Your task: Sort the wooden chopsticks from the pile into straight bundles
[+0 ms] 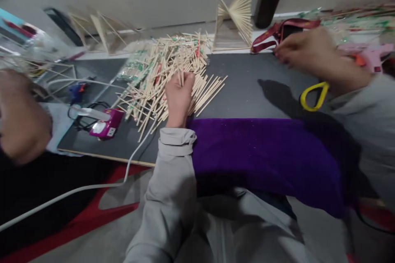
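Note:
My left hand [179, 99] is closed over a pile of thin wooden sticks [173, 55], its thumb and fingers pinched on a stick that juts upward. More sticks lie fanned out beside it. My right hand [311, 55] hovers at the right, beside a dark red strap [268, 38]. Motion smears its fingers, so I cannot tell whether they grip anything. A yellow scissors handle [314, 96] shows near my right wrist. Behind the pile stands a twisted frame of glued sticks [236, 20].
A co-worker's blurred hand [26, 115] is at the left. Near it sit a magenta power adapter [108, 123], a white cable [129, 162] and a blue glue gun [77, 90]. A purple cloth [265, 148] covers the near edge. A pink glue gun [368, 55] lies far right.

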### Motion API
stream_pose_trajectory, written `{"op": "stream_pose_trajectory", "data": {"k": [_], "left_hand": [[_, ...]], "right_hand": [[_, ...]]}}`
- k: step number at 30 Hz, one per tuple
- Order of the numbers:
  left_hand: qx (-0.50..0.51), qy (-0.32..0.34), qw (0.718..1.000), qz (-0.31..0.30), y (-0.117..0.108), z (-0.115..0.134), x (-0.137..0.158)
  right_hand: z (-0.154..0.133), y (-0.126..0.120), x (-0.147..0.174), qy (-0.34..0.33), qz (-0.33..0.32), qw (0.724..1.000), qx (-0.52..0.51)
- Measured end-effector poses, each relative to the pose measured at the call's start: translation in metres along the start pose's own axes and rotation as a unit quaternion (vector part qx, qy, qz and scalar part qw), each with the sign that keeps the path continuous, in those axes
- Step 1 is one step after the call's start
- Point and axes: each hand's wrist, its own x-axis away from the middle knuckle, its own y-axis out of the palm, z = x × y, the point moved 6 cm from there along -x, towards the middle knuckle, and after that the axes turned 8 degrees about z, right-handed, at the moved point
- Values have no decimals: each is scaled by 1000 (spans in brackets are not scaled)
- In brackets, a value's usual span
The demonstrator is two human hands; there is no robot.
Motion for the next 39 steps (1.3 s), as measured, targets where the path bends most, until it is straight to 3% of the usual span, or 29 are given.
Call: {"op": "stream_pose_trajectory", "data": {"k": [1, 3, 6, 8, 12, 17, 21, 25, 28, 30, 33, 35, 37, 39], "left_hand": [[-27, 3, 1000, -12, -1, -2, 1], [-56, -1, 998, -16, -4, -3, 2], [-78, -13, 996, -31, -6, 0, 4], [-69, -12, 997, -30, -7, 2, 4], [-9, -16, 1000, -22, -7, 3, 3], [144, -90, 985, -13, 1, 2, 7], [194, -144, 970, 18, -1, 1, 7], [209, -162, 964, 39, -6, 2, 5], [245, -200, 948, 35, -4, -1, 7], [286, -227, 931, 3, 4, -4, 10], [342, -255, 901, -81, 25, -7, 18], [378, -257, 881, -121, 35, -8, 22], [413, -255, 864, -133, 42, -8, 24], [433, -254, 854, -135, 47, -9, 26]], "right_hand": [[-34, 31, 3, -43, -71, 997, -1], [-87, 75, 8, -111, -126, 986, -2], [-125, 118, 18, -172, -177, 968, 41], [-136, 130, 25, -216, -182, 957, 69], [-145, 133, 35, -294, -150, 940, 92], [-146, 132, 36, -341, -186, 916, 101], [-137, 128, 37, -327, -221, 915, 86], [-120, 120, 30, -299, -198, 931, 65], [-109, 113, 18, -223, -166, 961, 17], [-110, 112, 15, -145, -182, 968, -94], [-122, 114, 23, -17, -228, 921, -314], [-130, 117, 30, 32, -243, 883, -400], [-134, 119, 35, 38, -236, 873, -425], [-135, 119, 36, 3, -205, 886, -416]]}}
